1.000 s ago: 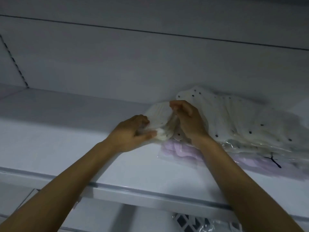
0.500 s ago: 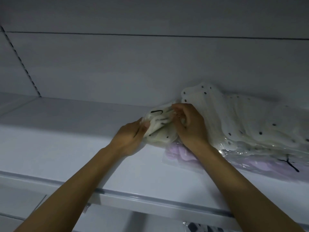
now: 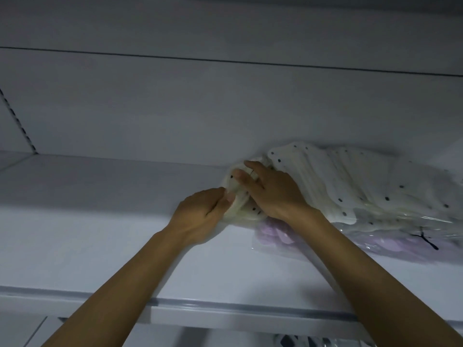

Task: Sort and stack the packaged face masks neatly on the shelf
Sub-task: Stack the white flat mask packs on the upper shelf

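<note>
Spotted masks [image 3: 350, 186], lilac pack [image 3: 278, 234] beneath — white shelf [image 3: 100, 196]

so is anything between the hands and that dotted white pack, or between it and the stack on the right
Nothing visible. The left hand grips the dotted pack, the right hand rests on it, and it lies against the white stack.

The scene is being lit dimly, under a cool bluish-grey cast. The flat white metal shelf [image 3: 75, 221] is being brightened toward its front lip, its rear being left in shade. Faint glare is being thrown off the clear plastic wrap [image 3: 426, 222]. The left hand [image 3: 200, 216] is being smeared by motion blur, and the cream black-dotted packaged face masks [image 3: 350, 176] are being softened with it.
</note>
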`<action>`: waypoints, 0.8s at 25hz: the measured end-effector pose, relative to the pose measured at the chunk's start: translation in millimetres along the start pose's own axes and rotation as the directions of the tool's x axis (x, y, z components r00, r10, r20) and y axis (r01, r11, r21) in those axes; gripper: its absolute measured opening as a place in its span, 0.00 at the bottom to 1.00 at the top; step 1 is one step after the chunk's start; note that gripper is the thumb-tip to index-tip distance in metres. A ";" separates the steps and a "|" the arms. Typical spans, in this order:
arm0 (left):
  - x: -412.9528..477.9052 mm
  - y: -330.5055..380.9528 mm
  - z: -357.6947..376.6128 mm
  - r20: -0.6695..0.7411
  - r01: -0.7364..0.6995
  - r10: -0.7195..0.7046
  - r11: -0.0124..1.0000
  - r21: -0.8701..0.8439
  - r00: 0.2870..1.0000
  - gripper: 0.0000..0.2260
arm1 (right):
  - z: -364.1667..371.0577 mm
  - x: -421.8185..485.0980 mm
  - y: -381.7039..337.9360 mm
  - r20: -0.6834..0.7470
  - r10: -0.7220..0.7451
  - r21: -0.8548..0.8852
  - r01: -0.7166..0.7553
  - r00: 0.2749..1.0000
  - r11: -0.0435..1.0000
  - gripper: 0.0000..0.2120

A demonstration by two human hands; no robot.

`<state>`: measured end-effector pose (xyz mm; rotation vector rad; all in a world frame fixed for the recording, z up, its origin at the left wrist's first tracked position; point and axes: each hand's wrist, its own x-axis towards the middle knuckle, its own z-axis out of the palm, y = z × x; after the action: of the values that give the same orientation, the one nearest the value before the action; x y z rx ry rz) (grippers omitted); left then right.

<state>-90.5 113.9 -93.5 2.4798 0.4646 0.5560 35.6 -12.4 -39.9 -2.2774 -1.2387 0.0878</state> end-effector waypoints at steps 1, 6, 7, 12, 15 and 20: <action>0.3 -1.0 1.1 0.013 0.025 -0.024 0.998 -0.059 1.000 0.23 | -1.2 3.4 -6.7 0.014 0.040 0.000 -0.040 0.999 0.999 0.39; 16.0 -17.7 4.8 0.092 0.246 -0.241 0.755 -0.608 0.966 0.14 | 1.9 11.0 -32.9 0.082 0.078 -0.111 -0.069 0.994 0.991 0.25; 16.3 -20.0 4.6 0.124 0.244 -0.215 0.732 -0.636 0.969 0.11 | 1.1 11.2 -37.9 0.058 0.063 -0.121 -0.055 0.996 0.991 0.25; 10.9 -44.6 -41.7 -0.406 0.036 -0.188 0.935 -0.352 0.894 0.41 | -7.0 9.4 -60.4 -0.097 -0.094 0.094 0.103 0.991 0.990 0.28; 2.1 -90.5 -101.2 -0.321 0.074 -0.271 0.856 -0.512 0.907 0.53 | -1.4 12.1 -75.5 -0.050 -0.204 0.196 0.210 0.978 0.958 0.28; -36.8 -124.1 -110.9 -0.132 0.143 -0.297 0.744 -0.653 0.946 0.26 | 45.1 13.6 -79.5 -0.093 -0.077 0.332 0.104 0.993 0.937 0.34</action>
<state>-200.3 244.3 -91.4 1.6837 0.5425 0.7575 -30.7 52.0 -37.0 -1.9094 -1.1851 0.1617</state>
